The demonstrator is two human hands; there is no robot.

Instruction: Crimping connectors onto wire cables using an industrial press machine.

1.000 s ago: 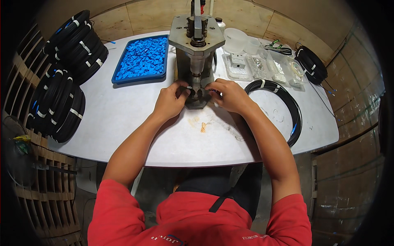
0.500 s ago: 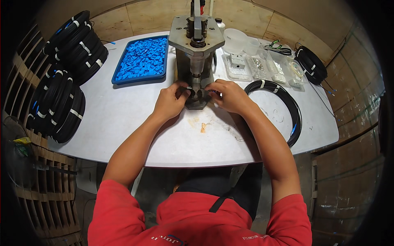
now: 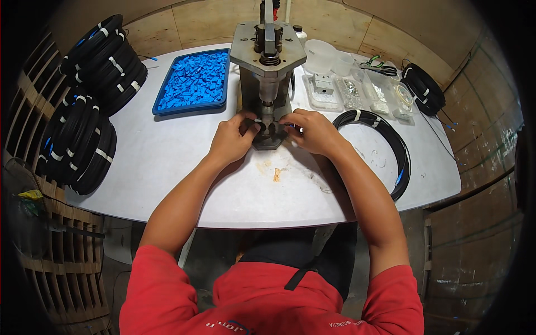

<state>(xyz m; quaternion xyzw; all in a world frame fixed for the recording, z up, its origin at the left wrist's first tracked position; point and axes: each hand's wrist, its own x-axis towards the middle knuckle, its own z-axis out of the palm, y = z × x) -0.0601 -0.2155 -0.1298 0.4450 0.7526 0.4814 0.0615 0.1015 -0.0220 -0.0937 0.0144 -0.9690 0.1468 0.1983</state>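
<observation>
A grey metal press (image 3: 269, 60) stands at the far middle of the table, its ram (image 3: 268, 92) lowered onto the die at its base (image 3: 268, 144). My left hand (image 3: 232, 138) is closed at the left side of the die, thumb and fingers pinched together. On the opposite side, my right hand (image 3: 312, 131) is pinched close against the die, with a small bluish-white bit showing at its fingers. What each hand holds is too small and too hidden to name. The fingertips of both are beside the ram's lower end.
Left of the press lies a blue tray (image 3: 162, 110) full of small blue plastic pieces. Black cable coils (image 3: 78, 148) are stacked at the left edge. A loose cable coil (image 3: 399, 151) lies right of my right arm, with clear containers (image 3: 324, 100) of small parts behind it.
</observation>
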